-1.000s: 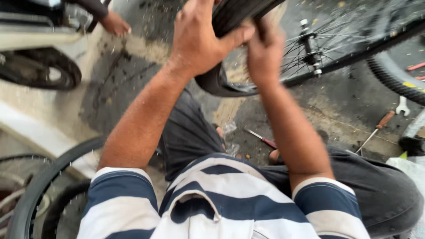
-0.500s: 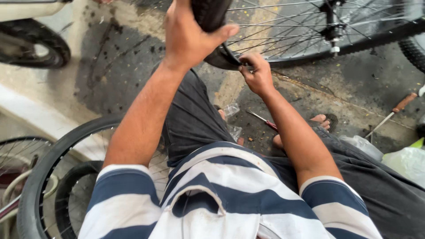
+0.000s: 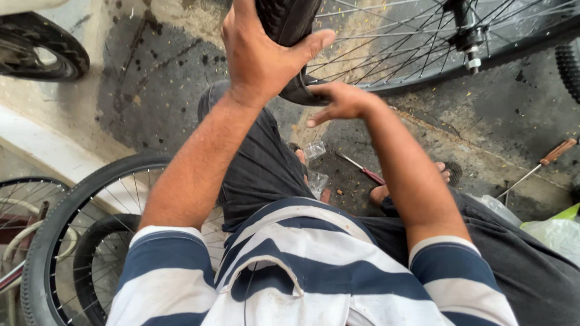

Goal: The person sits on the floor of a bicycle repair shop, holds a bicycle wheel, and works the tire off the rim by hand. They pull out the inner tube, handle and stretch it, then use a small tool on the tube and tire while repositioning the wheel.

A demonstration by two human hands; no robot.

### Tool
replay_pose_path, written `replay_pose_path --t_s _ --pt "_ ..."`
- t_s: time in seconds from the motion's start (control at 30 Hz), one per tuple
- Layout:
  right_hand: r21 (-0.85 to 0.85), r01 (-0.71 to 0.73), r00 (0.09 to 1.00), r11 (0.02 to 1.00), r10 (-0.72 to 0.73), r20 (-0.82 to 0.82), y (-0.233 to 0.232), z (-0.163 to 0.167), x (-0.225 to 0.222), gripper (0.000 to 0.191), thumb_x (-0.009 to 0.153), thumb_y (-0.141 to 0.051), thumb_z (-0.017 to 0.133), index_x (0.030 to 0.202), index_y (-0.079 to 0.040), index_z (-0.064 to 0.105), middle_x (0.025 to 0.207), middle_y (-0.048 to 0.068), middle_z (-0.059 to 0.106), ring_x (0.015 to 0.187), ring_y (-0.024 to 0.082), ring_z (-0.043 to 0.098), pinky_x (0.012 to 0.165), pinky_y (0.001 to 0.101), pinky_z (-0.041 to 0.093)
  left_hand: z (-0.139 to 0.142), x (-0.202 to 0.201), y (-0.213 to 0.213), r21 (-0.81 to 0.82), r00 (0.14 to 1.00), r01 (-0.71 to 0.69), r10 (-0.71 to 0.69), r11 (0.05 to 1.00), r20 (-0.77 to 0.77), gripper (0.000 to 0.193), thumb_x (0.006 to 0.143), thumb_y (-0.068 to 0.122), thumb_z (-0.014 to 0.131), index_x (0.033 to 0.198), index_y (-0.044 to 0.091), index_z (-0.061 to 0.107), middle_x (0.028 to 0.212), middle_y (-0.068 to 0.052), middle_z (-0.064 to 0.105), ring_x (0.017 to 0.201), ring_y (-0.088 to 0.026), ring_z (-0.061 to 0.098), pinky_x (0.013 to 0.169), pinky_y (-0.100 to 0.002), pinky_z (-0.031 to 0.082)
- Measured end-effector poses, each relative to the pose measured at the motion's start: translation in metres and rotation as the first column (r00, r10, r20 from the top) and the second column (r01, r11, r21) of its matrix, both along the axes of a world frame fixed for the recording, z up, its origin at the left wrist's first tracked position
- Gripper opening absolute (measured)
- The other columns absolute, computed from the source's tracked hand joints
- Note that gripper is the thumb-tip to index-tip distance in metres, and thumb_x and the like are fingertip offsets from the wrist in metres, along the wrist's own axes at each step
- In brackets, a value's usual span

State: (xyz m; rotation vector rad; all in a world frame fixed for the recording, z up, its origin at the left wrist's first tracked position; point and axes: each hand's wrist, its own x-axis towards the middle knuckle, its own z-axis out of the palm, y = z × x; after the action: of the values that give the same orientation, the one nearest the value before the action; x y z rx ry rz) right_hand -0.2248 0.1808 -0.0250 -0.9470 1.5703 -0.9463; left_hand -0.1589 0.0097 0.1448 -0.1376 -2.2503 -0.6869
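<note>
My left hand (image 3: 261, 57) is wrapped around a black bicycle tyre (image 3: 289, 21) at the top of the view, thumb pointing right across its tread. The tyre sits on a spoked wheel (image 3: 417, 42) whose hub (image 3: 468, 39) is at the upper right. My right hand (image 3: 339, 101) is just below the tyre's lower edge, fingers curled under the rim, touching the tyre bead. I am seated, in a blue and white striped shirt and dark trousers.
A red-handled screwdriver (image 3: 362, 169) lies on the stained concrete between my feet. Another tool with a brown handle (image 3: 547, 158) lies at the right. Spare wheels with tyres (image 3: 72, 223) lean at the lower left; another tyre (image 3: 42, 51) is upper left. Plastic bags (image 3: 553, 232) sit at the right.
The view has tilted down and the wheel has shifted up and right. My right hand has slipped from on top of the tyre down to its lower edge; the left keeps its grip.
</note>
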Motion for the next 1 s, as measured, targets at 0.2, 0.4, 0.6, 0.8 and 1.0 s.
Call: replay_pose_path --t_s 0.2,0.4,0.6,0.8,1.0 --pt "-0.251 0.139 0.939 0.958 -0.047 0.341 0.006 0.046 -0.009 0.076 0.073 -0.019 0.091 0.138 -0.005 0.057 0.128 0.010 0.070 0.118 0.018 0.065 0.106 0.0345 0.050 -0.006 -0.005 -0.005 0.105 0.990 -0.006 -0.009 0.994 0.142 0.065 0.094 0.029 0.093 0.136 0.010 0.047 0.114 -0.008 0.074 0.103 -0.028 0.080 0.090 -0.039 0.064" --pt "-0.261 0.128 0.903 0.957 -0.004 0.429 -0.014 0.033 0.007 0.056 0.084 -0.005 0.086 0.135 0.001 0.062 0.120 0.009 0.071 0.110 0.016 0.066 0.100 0.0365 0.056 -0.005 -0.003 0.010 -0.066 0.976 -0.212 0.214 0.975 0.023 0.074 0.073 0.032 0.095 0.121 0.006 0.046 0.095 -0.015 0.069 0.081 -0.037 0.073 0.073 -0.048 0.055" --pt "-0.275 0.485 0.760 0.830 -0.244 0.603 0.008 0.010 0.014 0.076 0.077 -0.004 0.091 0.140 -0.007 0.049 0.117 0.010 0.066 0.110 0.019 0.063 0.094 0.0368 0.055 -0.008 0.000 -0.004 0.135 0.991 -0.045 0.028 0.990 0.127 0.067 0.089 0.018 0.089 0.137 0.007 0.043 0.103 -0.012 0.075 0.094 -0.034 0.078 0.083 -0.043 0.063" --pt "-0.265 0.343 0.914 0.901 -0.255 0.315 0.010 0.014 0.013 0.074 0.075 -0.015 0.094 0.141 -0.001 0.061 0.137 0.009 0.064 0.128 0.019 0.061 0.110 0.0365 0.051 -0.005 0.009 -0.009 0.012 0.997 0.021 -0.022 1.000 0.075 0.072 0.088 0.016 0.092 0.139 0.011 0.042 0.105 -0.015 0.073 0.096 -0.037 0.076 0.082 -0.044 0.061" --pt "-0.254 0.249 0.904 0.935 -0.129 0.408 0.022 0.029 -0.004 0.085 0.068 -0.017 0.095 0.143 -0.001 0.060 0.141 0.015 0.067 0.132 0.023 0.062 0.115 0.0386 0.048 0.003 0.008 -0.003 0.106 0.989 0.051 -0.065 0.993 0.135 0.074 0.086 0.018 0.089 0.142 0.011 0.041 0.100 -0.010 0.072 0.090 -0.030 0.077 0.082 -0.041 0.062"
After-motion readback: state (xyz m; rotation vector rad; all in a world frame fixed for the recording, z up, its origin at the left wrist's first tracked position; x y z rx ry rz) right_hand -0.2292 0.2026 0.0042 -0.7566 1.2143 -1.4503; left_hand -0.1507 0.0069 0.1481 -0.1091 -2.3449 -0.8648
